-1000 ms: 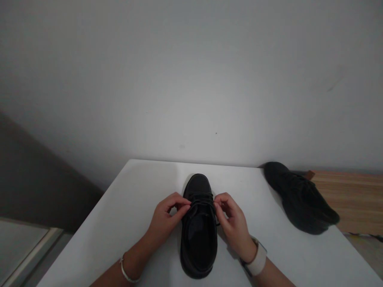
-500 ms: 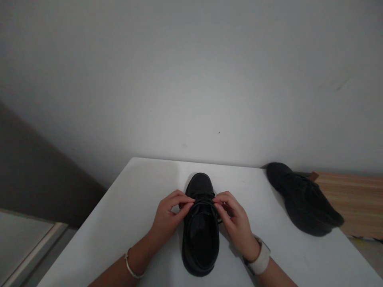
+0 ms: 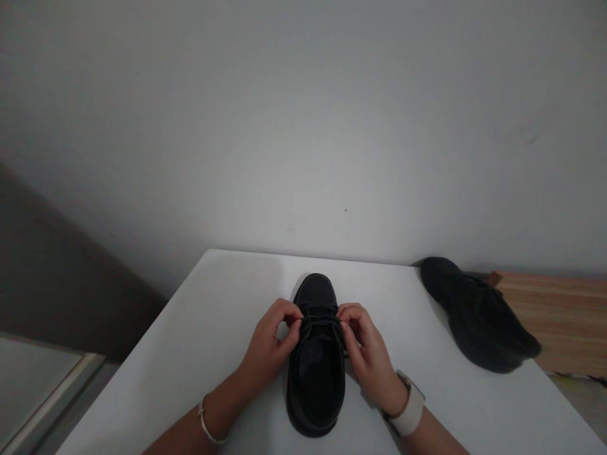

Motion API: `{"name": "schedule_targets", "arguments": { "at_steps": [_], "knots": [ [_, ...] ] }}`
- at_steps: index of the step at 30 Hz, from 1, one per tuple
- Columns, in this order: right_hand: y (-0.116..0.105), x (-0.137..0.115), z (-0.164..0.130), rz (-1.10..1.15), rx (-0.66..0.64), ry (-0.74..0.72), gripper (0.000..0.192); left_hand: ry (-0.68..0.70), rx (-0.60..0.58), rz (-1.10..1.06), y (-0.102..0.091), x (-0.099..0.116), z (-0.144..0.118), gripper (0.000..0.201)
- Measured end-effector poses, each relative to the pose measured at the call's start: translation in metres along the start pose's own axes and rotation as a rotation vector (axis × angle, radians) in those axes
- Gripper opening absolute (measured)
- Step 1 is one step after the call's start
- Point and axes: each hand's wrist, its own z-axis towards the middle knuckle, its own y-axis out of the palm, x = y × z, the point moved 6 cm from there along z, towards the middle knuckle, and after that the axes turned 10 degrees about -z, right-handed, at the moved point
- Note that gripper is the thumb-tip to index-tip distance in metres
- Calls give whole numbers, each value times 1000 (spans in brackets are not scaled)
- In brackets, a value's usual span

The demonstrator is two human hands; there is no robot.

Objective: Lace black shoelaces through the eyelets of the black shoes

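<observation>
On the white table (image 3: 203, 328), a black leather lace-up shoe (image 3: 317, 360) sits toe away. The left hand (image 3: 268, 344) and right hand (image 3: 367, 347) each pinch its thin black laces (image 3: 320, 317). Farther right lies a second black shoe (image 3: 478, 316).

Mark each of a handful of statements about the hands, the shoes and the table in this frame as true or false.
1. Both hands pinch the laces of the black shoe in the middle of the table. True: left hand and right hand meet at the laces.
2. The shoe's toe points toward the person. False: the toe points away, toward the wall.
3. A second shoe lies at the right edge of the white table. True.
4. The right wrist is bare. False: it wears a pale watch band.
5. The second shoe is white. False: it is dark.
</observation>
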Motion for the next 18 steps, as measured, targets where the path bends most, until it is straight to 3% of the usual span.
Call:
{"name": "schedule_targets", "arguments": {
  "at_steps": [5, 18],
  "knots": [
    [0, 1, 1, -6, 8, 7, 10, 39, -20, -28, 1, 2, -1, 12],
    [-2, 5, 0, 25, -5, 78, 14, -56, -61, -180, -3, -11, -3, 10]
  ]
}}
